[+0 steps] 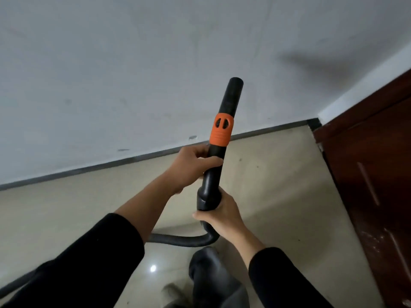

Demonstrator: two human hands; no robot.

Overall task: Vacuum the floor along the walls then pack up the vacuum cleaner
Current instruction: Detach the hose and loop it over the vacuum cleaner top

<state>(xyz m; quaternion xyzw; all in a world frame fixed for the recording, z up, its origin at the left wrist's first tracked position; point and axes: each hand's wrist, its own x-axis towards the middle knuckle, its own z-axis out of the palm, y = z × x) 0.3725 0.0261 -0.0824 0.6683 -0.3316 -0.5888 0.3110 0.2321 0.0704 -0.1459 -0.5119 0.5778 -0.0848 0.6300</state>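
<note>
I hold a black vacuum wand [230,96] pointing up and away from me, its open tip in front of the white wall. An orange collar [221,128] with a slotted vent wraps its middle. My left hand [191,166] grips the tube just below the collar, thumb across the front. My right hand [219,213] grips the thicker bend at the handle's base. From there a black hose [178,240] curves left behind my left forearm. The vacuum's body is not in view.
A white wall [133,74] meets the beige tiled floor [278,185] along a dark skirting strip [111,163]. A dark brown wooden door [373,174] stands at the right, meeting the wall in the corner. My leg [213,281] and shoe show at the bottom.
</note>
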